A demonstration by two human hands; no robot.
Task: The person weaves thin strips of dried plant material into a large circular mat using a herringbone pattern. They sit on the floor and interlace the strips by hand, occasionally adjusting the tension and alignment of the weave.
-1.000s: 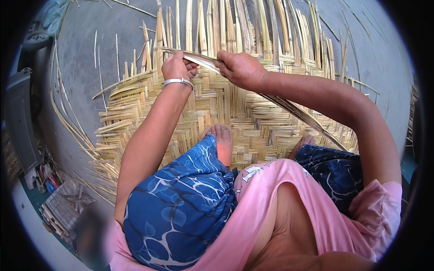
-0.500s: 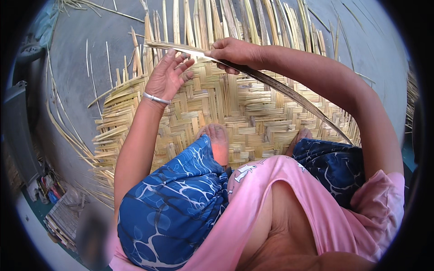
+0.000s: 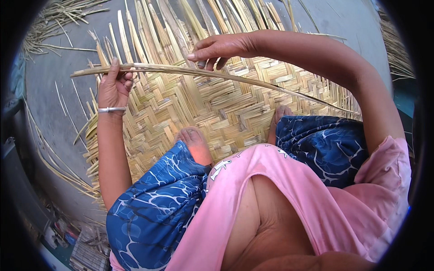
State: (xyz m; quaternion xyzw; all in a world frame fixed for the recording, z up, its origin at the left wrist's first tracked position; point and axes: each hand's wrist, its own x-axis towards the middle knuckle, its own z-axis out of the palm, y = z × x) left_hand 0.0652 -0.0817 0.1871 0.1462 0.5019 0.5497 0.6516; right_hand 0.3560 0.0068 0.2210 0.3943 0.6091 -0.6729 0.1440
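My left hand (image 3: 115,88) is closed around a long split cane strip (image 3: 246,80) near its left end, thumb on top. The strip runs across above the mat and bends down to the right, darkening toward its thin far end. Just above the middle of the strip is my right hand (image 3: 219,52), its fingers loosely bent and apart, not wrapped round it. Whether its fingertips touch the strip I cannot tell. Below lies a woven cane mat (image 3: 217,115) in a zigzag pattern, under both my bare feet.
Unwoven strip ends (image 3: 158,34) stick out along the mat's far edge. Loose stalks (image 3: 54,20) lie at the far left on the grey floor (image 3: 49,67), and a bundle of stalks (image 3: 392,45) at the far right. A wire rack (image 3: 86,253) stands at the lower left.
My left hand has moved left and closed on the strip. My right hand has loosened from the strip. The strip now reaches further left, and the view has shifted a little.
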